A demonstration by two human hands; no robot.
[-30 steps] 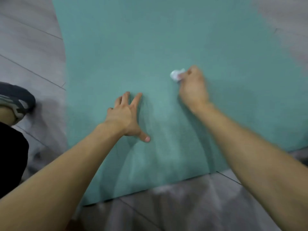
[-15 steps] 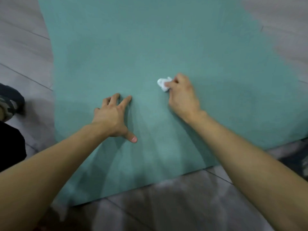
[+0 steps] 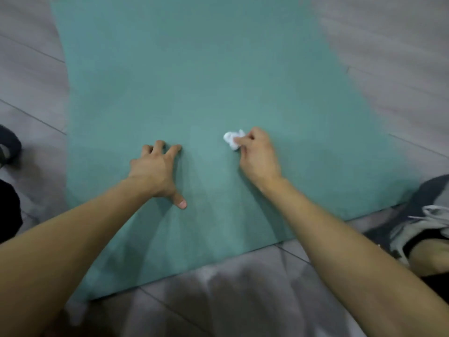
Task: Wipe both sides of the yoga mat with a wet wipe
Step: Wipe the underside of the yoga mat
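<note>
Grey floor planks frame a teal yoga mat lying flat, its long axis running away from the person and its near edge just below both forearms. Right hand pinches a crumpled white wet wipe against the mat, with most unwiped length stretching ahead of it. Left hand, fingers spread, presses the mat just beside, apparently steadying it. Shoes rest on the floor at either side.
</note>
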